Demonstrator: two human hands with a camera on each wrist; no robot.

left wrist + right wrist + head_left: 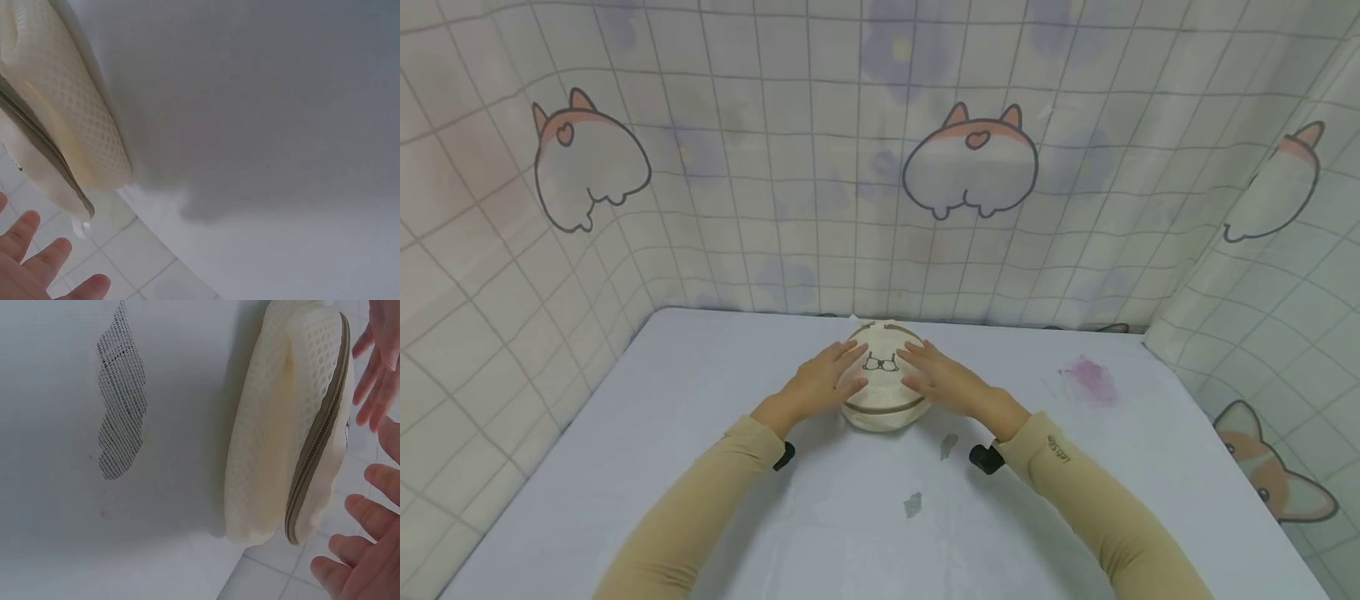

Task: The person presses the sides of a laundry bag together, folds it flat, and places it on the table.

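A rounded cream mesh laundry bag (pixel 883 390) stands near the far edge of the table, with a small pair of glasses drawn on its top. A brown zipper (pixel 317 434) runs around it. My left hand (pixel 820 382) is at the bag's left side and my right hand (pixel 953 385) at its right, fingers spread over the top edges. In the right wrist view the fingers hover beside the bag's top; whether any fingertip touches it, I cannot tell. The left wrist view shows the bag's mesh side (pixel 75 94) with the left fingers apart from it.
The white tabletop (pixel 850 542) has two grey patches (pixel 913 505) in front of the bag and a pink stain (pixel 1092 381) on the right. A curtain (pixel 775 167) with grid lines and corgi prints hangs behind and on both sides.
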